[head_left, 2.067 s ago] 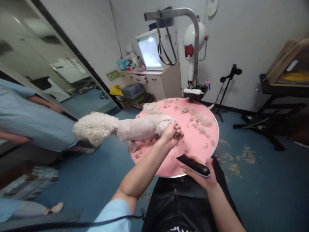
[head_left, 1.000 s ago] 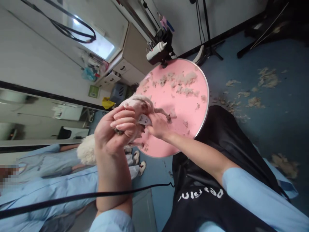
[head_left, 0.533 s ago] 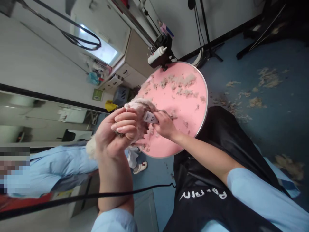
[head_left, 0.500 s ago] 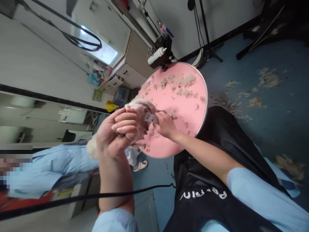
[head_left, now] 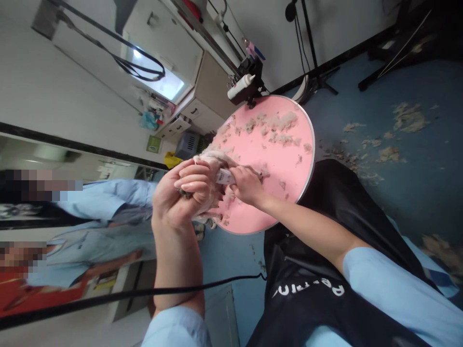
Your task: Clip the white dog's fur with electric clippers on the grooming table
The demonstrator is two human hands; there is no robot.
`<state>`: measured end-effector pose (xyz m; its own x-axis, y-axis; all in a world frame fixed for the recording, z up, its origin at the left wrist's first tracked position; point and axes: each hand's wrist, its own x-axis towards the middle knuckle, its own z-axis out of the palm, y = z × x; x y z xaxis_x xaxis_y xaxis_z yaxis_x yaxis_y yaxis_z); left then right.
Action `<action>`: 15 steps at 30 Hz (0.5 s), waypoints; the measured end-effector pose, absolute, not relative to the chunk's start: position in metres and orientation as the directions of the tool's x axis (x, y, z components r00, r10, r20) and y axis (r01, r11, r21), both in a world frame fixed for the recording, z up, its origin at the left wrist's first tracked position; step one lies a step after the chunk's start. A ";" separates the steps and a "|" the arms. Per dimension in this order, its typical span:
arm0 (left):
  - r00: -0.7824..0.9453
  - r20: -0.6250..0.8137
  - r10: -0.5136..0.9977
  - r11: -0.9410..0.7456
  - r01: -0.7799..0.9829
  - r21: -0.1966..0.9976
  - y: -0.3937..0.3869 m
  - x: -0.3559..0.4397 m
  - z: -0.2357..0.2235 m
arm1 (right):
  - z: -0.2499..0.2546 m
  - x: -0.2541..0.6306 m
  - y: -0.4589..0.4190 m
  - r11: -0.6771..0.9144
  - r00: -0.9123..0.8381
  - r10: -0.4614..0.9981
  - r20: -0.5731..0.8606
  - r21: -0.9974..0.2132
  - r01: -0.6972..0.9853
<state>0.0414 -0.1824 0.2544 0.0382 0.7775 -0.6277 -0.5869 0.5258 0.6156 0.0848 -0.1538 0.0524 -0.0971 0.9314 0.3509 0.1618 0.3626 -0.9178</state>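
Observation:
My left hand (head_left: 190,188) is closed, its fingers curled around part of a small, light-furred animal (head_left: 217,155). Which part it grips is hidden by the fingers, and dark fur shows beneath them. My right hand (head_left: 249,184), just beside it, holds a white hair clipper (head_left: 224,177) with small print on its side. The clipper's head end lies against or very near the animal's body. Under both hands is a round pink table (head_left: 271,207) with a metal rim, strewn with tufts of cut fur (head_left: 285,120).
A white squeeze bottle (head_left: 241,87) sits in a black holder at the table's far edge. Fur clumps (head_left: 408,117) litter the blue floor. A black cable (head_left: 162,291) crosses low in front of my left forearm. Two people in light blue (head_left: 104,193) appear at the left.
The whole view has shifted slightly right, and my grip on animal and clipper is the same. At the left, the person in blue has moved, and a second person now shows.

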 end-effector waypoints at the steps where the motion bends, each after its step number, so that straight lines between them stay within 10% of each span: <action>1: 0.030 -0.623 0.782 0.520 -0.581 0.625 -0.182 0.042 0.255 | 0.052 0.082 -0.157 0.329 -0.105 0.944 0.314 -0.925 0.192; 15: -0.012 -0.602 0.798 0.491 -0.566 0.662 -0.177 0.055 0.259 | 0.053 0.068 -0.173 0.405 -0.144 0.906 0.397 -0.914 0.030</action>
<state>0.0552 -0.1774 0.2589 -0.0116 0.7983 -0.6022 -0.5656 0.4914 0.6623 0.0683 -0.1734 0.0527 -0.1442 0.9063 0.3973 0.0298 0.4053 -0.9137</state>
